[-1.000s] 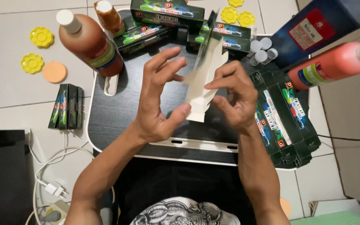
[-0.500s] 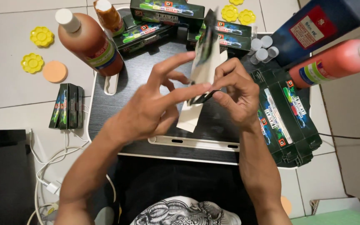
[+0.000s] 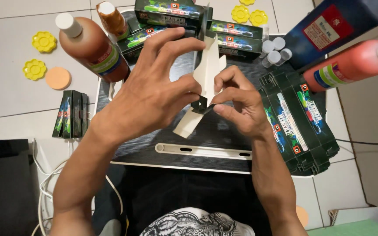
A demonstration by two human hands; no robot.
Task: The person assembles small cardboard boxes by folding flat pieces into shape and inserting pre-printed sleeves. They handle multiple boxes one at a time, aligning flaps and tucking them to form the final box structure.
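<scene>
Between both hands (image 3: pixel 154 96) (pinching): flat carton (image 3: pixel 206 74)

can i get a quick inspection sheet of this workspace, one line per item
surface: dark lap table with pale edge, over pale tiled floor
job's things: unfolded carton blank, pale side showing, held upright above the table
clutter: brown bottles, red bottle, flat cartons stack, folded boxes, yellow caps, small white caps
hands: left hand and right hand both pinch the blank
cables: white cables on the floor, lower left
surroundings: blue jug upper right, black box lower left
</scene>
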